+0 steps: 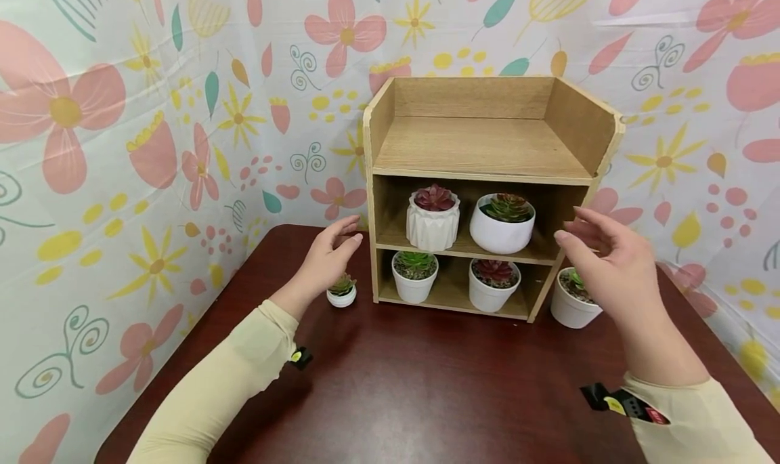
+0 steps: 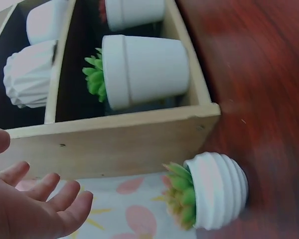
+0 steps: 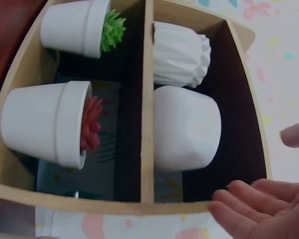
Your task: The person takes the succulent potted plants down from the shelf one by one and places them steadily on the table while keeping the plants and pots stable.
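A wooden shelf (image 1: 481, 145) stands on the table between my two hands. My left hand (image 1: 327, 257) is raised beside its left side, fingers loosely bent around nothing. Just below that hand sits a small ribbed white pot with a succulent (image 2: 219, 191). On the right, my right hand (image 1: 615, 267) hovers by the shelf's right side, also holding nothing, and partly covers a white potted plant (image 1: 573, 308). The middle level holds a fluted white pot (image 1: 432, 227) with a dark red succulent and a rounded white pot (image 1: 502, 234). Below them are a green potted succulent (image 1: 416, 284) and a red one (image 1: 493, 291).
The shelf's top tray (image 1: 475, 145) has raised sides and a back. A dark red-brown table (image 1: 426, 383) extends toward me. Flower-patterned cloth (image 1: 292, 112) hangs behind and along the left.
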`<state>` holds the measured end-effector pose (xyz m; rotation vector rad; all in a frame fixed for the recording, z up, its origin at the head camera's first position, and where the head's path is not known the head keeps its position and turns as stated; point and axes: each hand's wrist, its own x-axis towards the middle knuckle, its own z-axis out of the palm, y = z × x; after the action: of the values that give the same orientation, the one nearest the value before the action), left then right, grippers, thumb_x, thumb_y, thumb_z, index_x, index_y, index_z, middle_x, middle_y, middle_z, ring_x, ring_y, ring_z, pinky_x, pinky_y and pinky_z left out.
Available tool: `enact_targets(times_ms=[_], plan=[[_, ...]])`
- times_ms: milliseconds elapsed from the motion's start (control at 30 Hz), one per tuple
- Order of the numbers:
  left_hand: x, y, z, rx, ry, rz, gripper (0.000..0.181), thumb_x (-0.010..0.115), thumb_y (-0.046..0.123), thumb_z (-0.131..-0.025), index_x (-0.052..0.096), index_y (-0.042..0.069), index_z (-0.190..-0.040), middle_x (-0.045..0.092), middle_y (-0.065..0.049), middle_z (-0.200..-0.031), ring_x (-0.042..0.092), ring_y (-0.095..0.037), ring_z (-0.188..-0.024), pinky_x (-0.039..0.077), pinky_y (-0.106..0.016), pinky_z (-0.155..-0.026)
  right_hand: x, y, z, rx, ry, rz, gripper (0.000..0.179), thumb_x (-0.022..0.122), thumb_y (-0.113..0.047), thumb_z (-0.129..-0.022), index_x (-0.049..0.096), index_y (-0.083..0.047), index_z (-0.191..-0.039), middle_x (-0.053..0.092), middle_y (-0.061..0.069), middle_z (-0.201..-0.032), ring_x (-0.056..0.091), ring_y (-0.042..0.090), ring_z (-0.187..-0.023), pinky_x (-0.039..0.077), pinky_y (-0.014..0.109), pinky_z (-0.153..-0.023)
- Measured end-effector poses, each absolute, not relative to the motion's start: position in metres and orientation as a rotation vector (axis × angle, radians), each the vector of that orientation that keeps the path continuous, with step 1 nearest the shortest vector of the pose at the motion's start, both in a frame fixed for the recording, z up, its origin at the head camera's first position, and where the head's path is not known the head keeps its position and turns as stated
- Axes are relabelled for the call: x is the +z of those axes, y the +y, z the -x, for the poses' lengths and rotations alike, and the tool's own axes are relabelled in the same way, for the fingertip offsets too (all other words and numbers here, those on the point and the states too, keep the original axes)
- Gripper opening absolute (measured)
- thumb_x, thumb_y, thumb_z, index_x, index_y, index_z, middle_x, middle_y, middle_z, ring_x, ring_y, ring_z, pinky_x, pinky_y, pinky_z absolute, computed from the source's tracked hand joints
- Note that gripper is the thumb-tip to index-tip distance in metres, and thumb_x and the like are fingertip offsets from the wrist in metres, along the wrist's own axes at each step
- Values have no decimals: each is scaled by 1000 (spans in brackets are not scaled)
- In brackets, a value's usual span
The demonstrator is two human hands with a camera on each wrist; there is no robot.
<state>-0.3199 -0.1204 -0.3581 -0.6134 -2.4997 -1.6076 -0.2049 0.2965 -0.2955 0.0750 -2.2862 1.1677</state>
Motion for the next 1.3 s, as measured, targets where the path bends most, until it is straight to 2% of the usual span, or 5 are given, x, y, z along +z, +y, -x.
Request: enact_targets(times_ms=[100, 200, 300, 467, 1300], plan=[[-352, -115, 318, -1682, -2450, 595, 51, 50, 32, -109, 43, 19, -157, 50, -13, -155, 53, -33, -138, 43, -55, -113, -288, 292, 211, 1112, -2438, -103, 64, 69, -38, -97, 53, -7, -150, 74, -5, -124, 61, -19, -98, 43, -1, -75], [-351, -109, 318, -1734, -2397, 576, 50, 50, 30, -108, 43, 19, -157, 51, -14, -154, 52, -34, -138, 42, -56, -114, -283, 285, 218, 1086, -2551, -107, 75, 68, -45, -97, 44, -4, -155, 62, 24, -142, 69, 11, -120, 40, -2, -76], [-351, -101, 318, -1773, -2359, 556, 48, 50, 29, -109, 45, 22, -156, 51, -12, -154, 51, -33, -140, 40, -55, -117, -281, 280, 224, 1085, -2634, -99, 85, 66, -48, -97, 34, -1, -159, 52, 28, -151, 54, 45, -136, 51, 13, -91], [-356, -92, 322, -1842, -2297, 559, 47, 49, 29, -109, 46, 22, -155, 53, -11, -152, 50, -29, -141, 40, -53, -118, -282, 273, 232, 1120, -2668, -73, 91, 64, -50, -97, 26, 4, -160, 41, 30, -158, 46, 46, -143, 42, 60, -111], [-355, -71, 316, -2058, -2129, 474, 50, 46, 22, -109, 40, 26, -159, 48, -8, -156, 51, -29, -141, 45, -57, -112, -307, 253, 272, 1214, -2556, 22, 107, 76, -50, -88, 18, -2, -163, 41, 30, -156, 42, 44, -141, 35, 61, -116]])
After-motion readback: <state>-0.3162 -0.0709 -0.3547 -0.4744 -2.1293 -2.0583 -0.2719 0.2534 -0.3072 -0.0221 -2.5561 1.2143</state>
